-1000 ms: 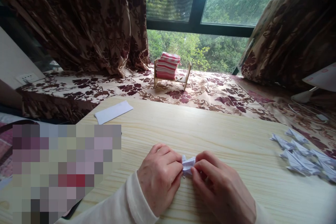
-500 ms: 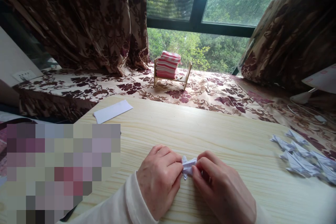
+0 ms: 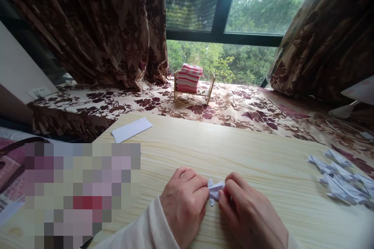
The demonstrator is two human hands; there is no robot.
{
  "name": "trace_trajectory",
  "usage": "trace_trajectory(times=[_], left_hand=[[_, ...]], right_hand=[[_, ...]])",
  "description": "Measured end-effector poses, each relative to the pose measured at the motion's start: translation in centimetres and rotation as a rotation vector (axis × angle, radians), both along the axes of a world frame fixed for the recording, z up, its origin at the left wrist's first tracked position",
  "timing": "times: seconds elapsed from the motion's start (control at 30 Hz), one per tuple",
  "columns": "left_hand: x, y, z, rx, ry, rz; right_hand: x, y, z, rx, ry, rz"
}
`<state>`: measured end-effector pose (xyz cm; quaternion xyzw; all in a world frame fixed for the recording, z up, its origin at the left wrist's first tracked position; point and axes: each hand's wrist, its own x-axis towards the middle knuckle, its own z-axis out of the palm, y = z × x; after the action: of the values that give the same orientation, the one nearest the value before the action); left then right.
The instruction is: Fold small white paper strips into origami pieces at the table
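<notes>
A small piece of folded white paper point(image 3: 215, 191) lies on the wooden table between my two hands. My left hand point(image 3: 186, 202) is closed at the paper's left end, its fingertips partly hidden behind the knuckles. At the right end, my right hand point(image 3: 248, 206) pinches the paper between thumb and forefinger. Creases and small pointed flaps show in the part between the hands. Over on the right of the table sits a loose pile of folded white paper pieces point(image 3: 346, 181) with sharp points.
A flat white paper strip point(image 3: 132, 129) lies at the table's far left. The pale table point(image 3: 175, 144) meets a floral-covered sill point(image 3: 152, 103), where a small rack point(image 3: 210, 89) holds striped folded cloths point(image 3: 189, 78). A lamp point(image 3: 343, 109) stands far right. A blurred patch covers the lower left.
The whole view has shifted slightly, so everything appears a little lower and further right. Both hands stay on the folded paper in nearly the same grip.
</notes>
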<state>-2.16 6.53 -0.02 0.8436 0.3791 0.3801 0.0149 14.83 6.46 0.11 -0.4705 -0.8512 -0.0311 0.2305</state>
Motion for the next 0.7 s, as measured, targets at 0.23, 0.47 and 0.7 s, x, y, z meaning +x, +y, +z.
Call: trace_trajectory(times=[0.23, 0.47, 0.7], left_hand=[[-0.1, 0.0, 0.2, -0.009, -0.006, -0.005], [-0.2, -0.5, 0.6, 0.037, 0.122, 0.022], [-0.3, -0.5, 0.8, 0.015, 0.15, 0.006]], right_hand=[[0.1, 0.0, -0.3, 0.038, -0.067, -0.01], [0.1, 0.0, -0.3, 0.008, -0.085, -0.018], [1.5, 0.1, 0.2, -0.088, -0.001, 0.034]])
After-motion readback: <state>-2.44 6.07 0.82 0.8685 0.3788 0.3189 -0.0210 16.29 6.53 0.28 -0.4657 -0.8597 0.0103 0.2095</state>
